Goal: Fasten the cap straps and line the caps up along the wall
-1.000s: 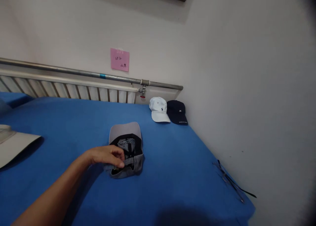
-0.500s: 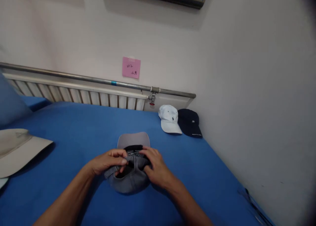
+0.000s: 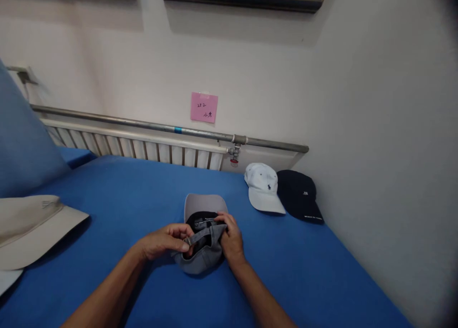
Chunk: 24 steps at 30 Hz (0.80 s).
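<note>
Pinching a narrow grey fabric strap (image 3: 201, 236) between thumb and fingers, my left hand (image 3: 168, 241) is holding the near, back edge of a faded grey cloth baseball cap (image 3: 205, 262). The cap is lying upturned on a smooth blue cloth cover (image 3: 307, 275) in front of me, its paler brim pointing toward the wall. My right hand (image 3: 233, 242) is gripping the right-hand rim, fingers curling over the edge; I cannot tell where its thumb is pressing. As I judge it, the thin strap could be slipping away if my pinch were loosening, and the soft crown could be buckling or rolling if my hands were pulling unevenly. Serving most nearly as a container, the crown is opening upward with a dark band lining it; shadow is hiding whether anything is lying deeper inside. Farther off to the right, a white baseball cap (image 3: 263, 202) and a dark navy baseball cap (image 3: 295, 194) are sitting side by side; at far left, a beige brimmed hat (image 3: 28, 232) is lying partly out of view.
</note>
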Tool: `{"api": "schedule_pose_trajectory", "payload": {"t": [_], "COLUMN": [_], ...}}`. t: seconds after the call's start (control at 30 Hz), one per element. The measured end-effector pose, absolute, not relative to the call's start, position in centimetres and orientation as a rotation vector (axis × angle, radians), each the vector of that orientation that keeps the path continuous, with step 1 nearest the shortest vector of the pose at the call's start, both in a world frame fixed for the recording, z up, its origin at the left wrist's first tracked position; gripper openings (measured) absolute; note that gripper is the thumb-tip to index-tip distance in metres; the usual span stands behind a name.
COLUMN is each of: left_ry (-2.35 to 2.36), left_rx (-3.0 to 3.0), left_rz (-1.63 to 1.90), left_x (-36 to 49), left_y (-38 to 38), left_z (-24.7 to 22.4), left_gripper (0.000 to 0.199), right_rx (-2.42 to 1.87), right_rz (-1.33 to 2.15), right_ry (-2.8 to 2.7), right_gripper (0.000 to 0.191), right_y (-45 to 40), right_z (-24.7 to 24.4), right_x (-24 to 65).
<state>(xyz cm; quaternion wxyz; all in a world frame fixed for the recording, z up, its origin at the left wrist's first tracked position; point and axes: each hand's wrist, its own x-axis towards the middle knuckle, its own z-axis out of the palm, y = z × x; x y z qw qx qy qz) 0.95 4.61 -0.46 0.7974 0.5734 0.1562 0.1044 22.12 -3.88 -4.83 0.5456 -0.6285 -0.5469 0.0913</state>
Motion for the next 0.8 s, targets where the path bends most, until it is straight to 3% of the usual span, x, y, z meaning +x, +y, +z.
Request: {"api": "schedule_pose_trajectory", "payload": {"t": [0.23,0.37,0.5,0.8], "left_ry": [0.438,0.522,0.529,0.523], "left_rx": [1.241,1.269,1.285,1.356], "left_rz": [0.212,0.283,0.297,0.197], "left_x": [-0.7,-1.1,-1.2,-1.3], "left_y": [4.7,4.7,4.3,4.3], "left_z": [-1.3,-0.5,0.7,0.8], "left_gripper": [0.029,0.024,0.024,0.024], "right_rx": [-1.458,-1.356,-1.248,-1.281], "right_rz": [0.273,0.060,0.212,0.283], "right_ry": [-1.354,-1.577,-1.744,-1.633], "right_gripper": [0.029,0.047,0.042,0.040], "right_y": [-5.3,-7.0,-7.9,-7.2], "right_z": [-3.6,-0.5,1.7,0.0], "right_x": [22.1,20.6,18.4,19.1]}}
